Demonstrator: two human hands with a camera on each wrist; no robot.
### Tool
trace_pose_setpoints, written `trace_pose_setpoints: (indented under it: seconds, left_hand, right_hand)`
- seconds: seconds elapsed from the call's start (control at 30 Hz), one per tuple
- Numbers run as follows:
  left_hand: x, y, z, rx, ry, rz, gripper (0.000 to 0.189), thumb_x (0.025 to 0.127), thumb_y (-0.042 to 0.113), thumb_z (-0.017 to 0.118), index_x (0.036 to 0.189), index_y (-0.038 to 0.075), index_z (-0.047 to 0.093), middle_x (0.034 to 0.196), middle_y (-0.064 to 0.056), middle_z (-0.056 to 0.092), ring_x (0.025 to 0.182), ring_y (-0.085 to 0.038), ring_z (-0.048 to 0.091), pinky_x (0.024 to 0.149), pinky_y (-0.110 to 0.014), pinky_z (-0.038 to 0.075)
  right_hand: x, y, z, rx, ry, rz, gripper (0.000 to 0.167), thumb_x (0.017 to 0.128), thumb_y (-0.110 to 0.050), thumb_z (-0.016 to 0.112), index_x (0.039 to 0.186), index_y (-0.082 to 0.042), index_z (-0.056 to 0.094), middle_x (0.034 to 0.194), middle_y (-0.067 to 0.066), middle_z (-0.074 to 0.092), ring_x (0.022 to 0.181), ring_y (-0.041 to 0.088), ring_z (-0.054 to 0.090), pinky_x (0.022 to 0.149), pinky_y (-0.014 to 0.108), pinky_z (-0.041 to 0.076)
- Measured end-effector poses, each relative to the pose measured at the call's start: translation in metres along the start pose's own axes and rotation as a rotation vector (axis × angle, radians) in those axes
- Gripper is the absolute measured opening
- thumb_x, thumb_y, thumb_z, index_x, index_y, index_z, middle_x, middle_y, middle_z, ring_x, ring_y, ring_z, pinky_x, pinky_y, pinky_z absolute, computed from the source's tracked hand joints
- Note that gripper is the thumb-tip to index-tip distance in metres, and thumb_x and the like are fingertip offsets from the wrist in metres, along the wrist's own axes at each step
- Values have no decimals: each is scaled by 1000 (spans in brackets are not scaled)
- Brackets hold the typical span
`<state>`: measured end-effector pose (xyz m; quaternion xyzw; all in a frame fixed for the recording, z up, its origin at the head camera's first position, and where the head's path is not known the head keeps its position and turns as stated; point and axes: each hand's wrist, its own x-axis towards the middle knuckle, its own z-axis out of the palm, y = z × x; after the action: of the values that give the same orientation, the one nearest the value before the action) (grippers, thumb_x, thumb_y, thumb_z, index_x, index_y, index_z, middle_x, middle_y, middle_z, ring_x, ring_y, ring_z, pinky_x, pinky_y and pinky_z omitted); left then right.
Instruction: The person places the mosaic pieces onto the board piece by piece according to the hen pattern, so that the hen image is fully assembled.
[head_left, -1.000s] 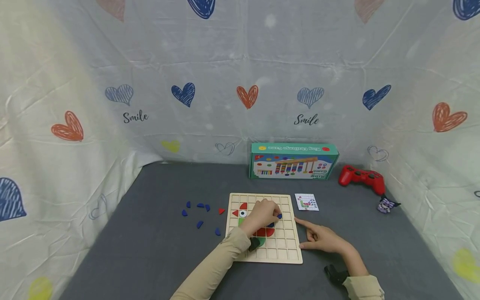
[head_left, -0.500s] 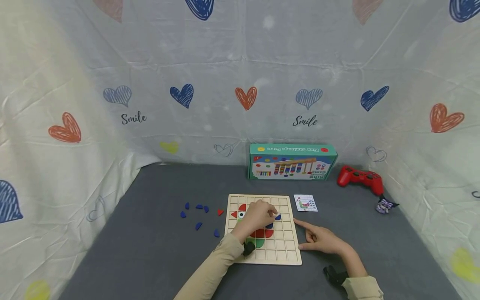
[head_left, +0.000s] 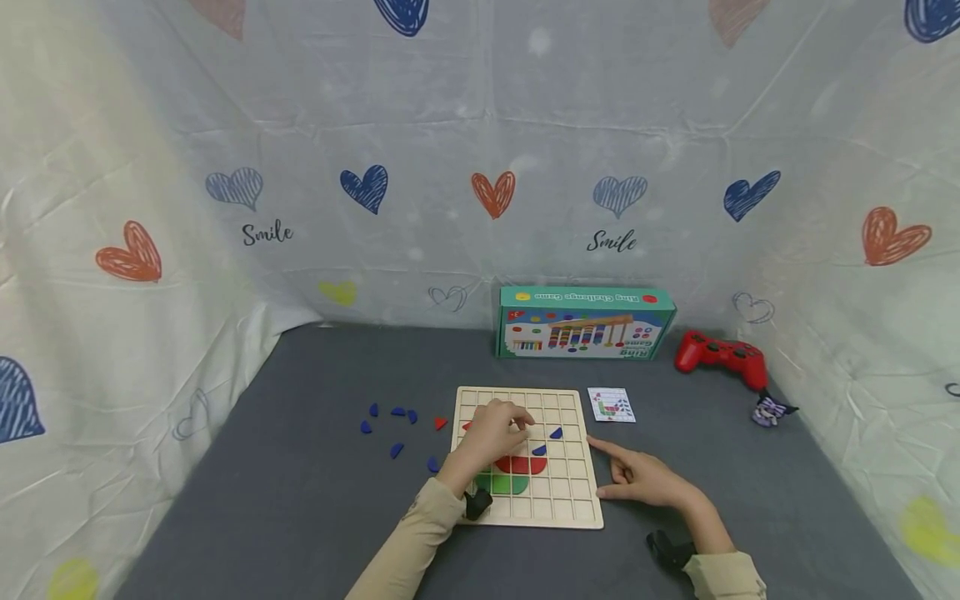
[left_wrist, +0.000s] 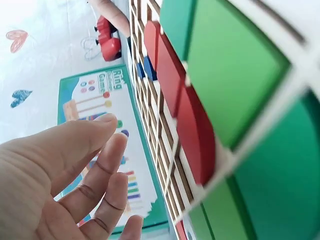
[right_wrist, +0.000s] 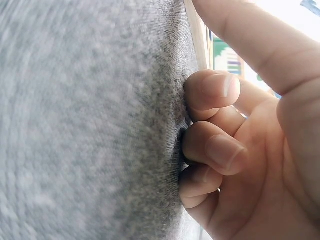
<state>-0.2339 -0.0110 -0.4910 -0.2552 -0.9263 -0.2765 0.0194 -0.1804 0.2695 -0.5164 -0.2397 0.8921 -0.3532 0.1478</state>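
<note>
A wooden grid board (head_left: 573, 500) lies on the table with flat coloured pieces set in its squares. Over its middle hovers my left hand (head_left: 491, 433), fingers loosely bent with nothing between them, hiding some pieces. Two blue pieces (head_left: 556, 433) sit right of it. Nearer me are red pieces (left_wrist: 195, 132) and green pieces (left_wrist: 232, 65). At the board's right edge, my right hand (head_left: 641, 475) touches the rim with a straight index finger and the thumb; in the right wrist view its other fingers (right_wrist: 215, 147) curl on the cloth.
Several loose blue pieces (head_left: 397, 451) and a red triangle (head_left: 440, 423) lie left of the board. A small pattern card (head_left: 611, 405) is beyond its right corner. Behind stand a green game box (head_left: 585, 323) and a red game controller (head_left: 720, 358), with a small purple figure (head_left: 771, 411) nearby.
My left hand has let go of a blue piece at the board's right side and drawn back leftward, uncovering two blue pieces. My right hand stays at the board's edge.
</note>
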Motion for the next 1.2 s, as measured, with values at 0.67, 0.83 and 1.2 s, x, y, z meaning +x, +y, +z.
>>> trace_pose_setpoints:
  seconds: [0.67, 0.83, 1.2]
  left_hand:
    - [-34, -46, -29, 64, 110, -38, 10, 81, 13, 69, 91, 15, 74, 77, 3, 66, 71, -12, 51, 65, -29, 39]
    - [-42, -61, -36, 87, 139, -66, 12, 80, 16, 72, 91, 16, 74, 80, 2, 66, 70, -12, 49, 66, -31, 38]
    - [-60, -95, -55, 94, 173, -136, 15, 76, 18, 76, 91, 18, 73, 84, 4, 67, 77, -14, 53, 71, -37, 42]
  right_hand:
    - [-1, -3, 0, 2, -13, 0, 77, 80, -38, 70, 143, -11, 35, 65, -7, 45, 50, 0, 36, 48, 18, 29]
    - [-1, -3, -1, 7, -13, 15, 78, 79, -38, 71, 143, -12, 35, 65, -7, 46, 50, 1, 36, 48, 18, 29]
    - [-2, -4, -1, 20, -10, 22, 78, 80, -39, 70, 144, -12, 34, 67, -6, 46, 50, 0, 36, 48, 19, 30]
